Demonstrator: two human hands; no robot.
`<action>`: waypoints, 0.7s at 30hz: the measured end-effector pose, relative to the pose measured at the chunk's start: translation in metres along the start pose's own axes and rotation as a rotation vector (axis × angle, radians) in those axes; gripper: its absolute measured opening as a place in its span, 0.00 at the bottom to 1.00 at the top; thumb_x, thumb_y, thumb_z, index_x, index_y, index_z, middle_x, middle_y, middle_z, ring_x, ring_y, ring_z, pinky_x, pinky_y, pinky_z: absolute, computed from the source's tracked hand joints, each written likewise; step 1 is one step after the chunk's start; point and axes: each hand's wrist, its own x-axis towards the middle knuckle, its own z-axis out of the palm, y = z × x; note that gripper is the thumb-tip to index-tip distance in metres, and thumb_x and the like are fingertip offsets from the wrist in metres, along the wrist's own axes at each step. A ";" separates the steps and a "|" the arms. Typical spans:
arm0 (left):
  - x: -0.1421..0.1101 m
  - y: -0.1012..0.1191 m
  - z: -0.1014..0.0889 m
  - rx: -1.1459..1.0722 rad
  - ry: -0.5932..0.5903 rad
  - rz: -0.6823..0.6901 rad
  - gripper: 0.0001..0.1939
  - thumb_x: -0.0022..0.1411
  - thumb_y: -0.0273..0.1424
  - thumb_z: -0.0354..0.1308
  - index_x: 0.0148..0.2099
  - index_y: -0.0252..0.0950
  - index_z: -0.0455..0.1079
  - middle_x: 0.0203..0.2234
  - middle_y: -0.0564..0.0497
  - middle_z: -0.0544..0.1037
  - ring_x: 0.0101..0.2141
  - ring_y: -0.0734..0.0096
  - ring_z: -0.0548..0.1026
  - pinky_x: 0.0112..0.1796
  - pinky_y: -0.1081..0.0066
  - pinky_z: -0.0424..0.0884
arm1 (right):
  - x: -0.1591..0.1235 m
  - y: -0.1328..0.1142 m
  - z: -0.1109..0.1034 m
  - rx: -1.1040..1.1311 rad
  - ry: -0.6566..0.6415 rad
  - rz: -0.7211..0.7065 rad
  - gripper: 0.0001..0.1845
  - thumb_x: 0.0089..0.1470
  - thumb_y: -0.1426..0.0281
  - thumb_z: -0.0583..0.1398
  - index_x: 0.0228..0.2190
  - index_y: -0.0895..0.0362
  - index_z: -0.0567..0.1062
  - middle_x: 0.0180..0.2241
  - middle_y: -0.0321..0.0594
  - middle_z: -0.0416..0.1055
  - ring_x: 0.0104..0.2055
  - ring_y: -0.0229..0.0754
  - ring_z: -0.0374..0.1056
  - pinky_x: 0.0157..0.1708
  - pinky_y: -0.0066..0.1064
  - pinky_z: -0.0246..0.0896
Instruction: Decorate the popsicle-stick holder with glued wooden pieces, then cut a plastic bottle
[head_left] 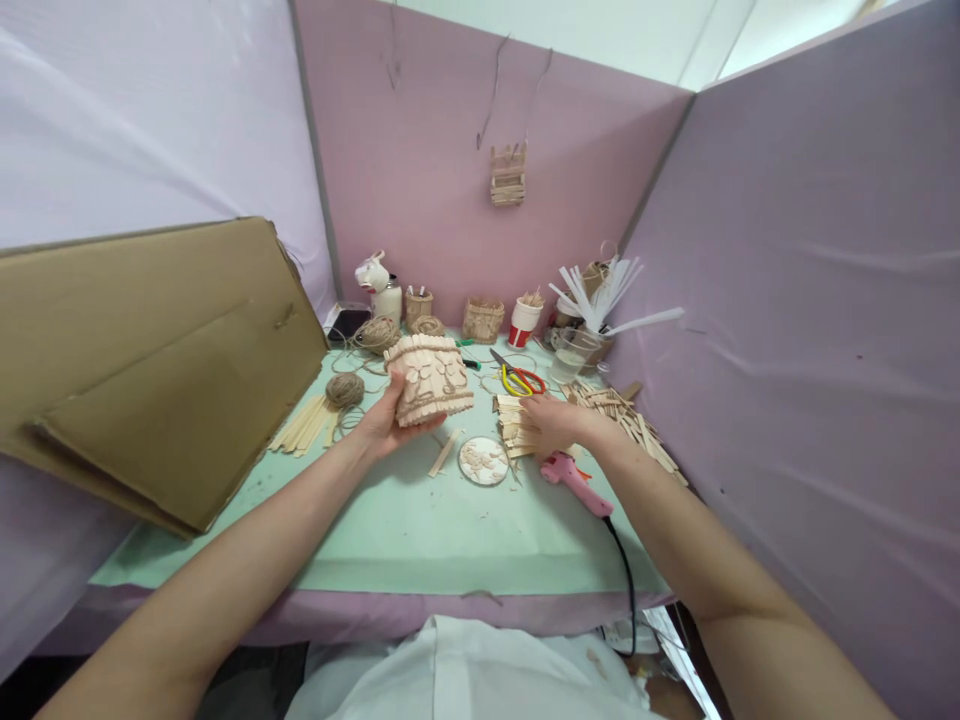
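Note:
My left hand (pixel 390 420) is wrapped round a pot made of wooden craft sticks (pixel 431 380), raised above the table and tilted. Flower shapes cut from wood decorate its side, with scalloped bands at both rims. My right hand (pixel 553 425) rests over a row of short wooden slats (pixel 513 425), fingers apart; its fingertips are partly hidden. Just below it lies a pink hot glue gun (pixel 576 484) with a black cord. Between the hands, a round white lid or dish (pixel 483 461) holds small wooden cut-outs. A loose wooden strip (pixel 445 453) lies below the pot.
Scissors with red and yellow handles (pixel 517 380) lie behind the slats. Twine balls (pixel 345 390) and light sticks (pixel 306 425) are at left, beside leaning cardboard (pixel 172 370). Wooden pieces (pixel 626 420), a clear cup (pixel 574 355) and glue sticks (pixel 600 295) stand at right.

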 end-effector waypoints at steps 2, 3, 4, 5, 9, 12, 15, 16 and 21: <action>0.000 0.001 -0.001 -0.006 0.000 0.005 0.38 0.61 0.51 0.53 0.67 0.38 0.54 0.56 0.38 0.72 0.51 0.52 0.74 0.50 0.53 0.71 | 0.011 -0.001 0.000 -0.022 -0.041 -0.006 0.54 0.28 0.64 0.71 0.58 0.62 0.62 0.60 0.60 0.59 0.61 0.61 0.58 0.55 0.42 0.60; 0.000 0.001 -0.001 -0.008 -0.003 0.007 0.38 0.61 0.51 0.53 0.67 0.38 0.54 0.56 0.38 0.72 0.51 0.52 0.74 0.51 0.53 0.71 | 0.016 0.000 0.001 -0.026 -0.045 -0.015 0.54 0.27 0.64 0.71 0.58 0.62 0.62 0.60 0.60 0.58 0.61 0.61 0.57 0.55 0.41 0.59; 0.000 0.001 -0.002 -0.009 -0.007 0.009 0.38 0.61 0.51 0.54 0.67 0.38 0.54 0.56 0.37 0.72 0.52 0.52 0.74 0.51 0.53 0.71 | 0.020 0.000 0.001 -0.028 -0.046 -0.025 0.55 0.27 0.65 0.71 0.58 0.62 0.62 0.61 0.59 0.57 0.62 0.61 0.56 0.56 0.41 0.59; 0.000 0.001 -0.002 -0.008 -0.010 0.010 0.38 0.60 0.51 0.54 0.67 0.37 0.55 0.56 0.37 0.72 0.52 0.51 0.74 0.51 0.53 0.71 | 0.024 0.000 0.002 -0.031 -0.048 -0.032 0.55 0.27 0.65 0.71 0.58 0.61 0.61 0.62 0.58 0.56 0.63 0.61 0.55 0.56 0.41 0.58; 0.000 0.001 -0.003 -0.004 -0.011 0.003 0.38 0.60 0.51 0.56 0.66 0.37 0.57 0.57 0.37 0.71 0.53 0.51 0.73 0.52 0.52 0.70 | 0.037 0.004 0.002 -0.033 -0.054 -0.073 0.54 0.28 0.65 0.71 0.58 0.58 0.61 0.62 0.56 0.55 0.64 0.60 0.53 0.58 0.42 0.56; 0.001 0.001 -0.004 -0.007 0.014 0.010 0.38 0.60 0.50 0.56 0.66 0.37 0.57 0.57 0.38 0.71 0.53 0.51 0.73 0.51 0.51 0.71 | 0.043 0.006 0.001 -0.045 -0.070 -0.100 0.54 0.29 0.66 0.70 0.59 0.58 0.59 0.61 0.55 0.56 0.64 0.59 0.52 0.59 0.45 0.54; 0.002 0.000 -0.006 -0.017 0.013 0.009 0.37 0.60 0.50 0.56 0.66 0.38 0.57 0.56 0.38 0.72 0.52 0.51 0.73 0.51 0.51 0.71 | 0.044 0.006 0.000 -0.078 -0.053 -0.100 0.52 0.31 0.67 0.69 0.59 0.58 0.59 0.59 0.55 0.58 0.63 0.60 0.53 0.59 0.49 0.51; 0.002 0.000 -0.007 -0.019 0.011 0.006 0.36 0.60 0.50 0.56 0.65 0.38 0.58 0.56 0.38 0.72 0.52 0.51 0.74 0.51 0.51 0.71 | 0.043 0.005 0.000 -0.091 -0.040 -0.101 0.50 0.32 0.67 0.69 0.58 0.59 0.60 0.58 0.56 0.59 0.63 0.61 0.53 0.60 0.49 0.51; 0.003 -0.001 -0.009 -0.023 0.016 0.012 0.35 0.60 0.49 0.56 0.65 0.37 0.59 0.55 0.37 0.72 0.52 0.51 0.74 0.50 0.52 0.72 | 0.038 0.002 -0.002 -0.125 -0.007 -0.097 0.42 0.33 0.67 0.67 0.53 0.61 0.66 0.55 0.56 0.61 0.60 0.62 0.56 0.59 0.48 0.52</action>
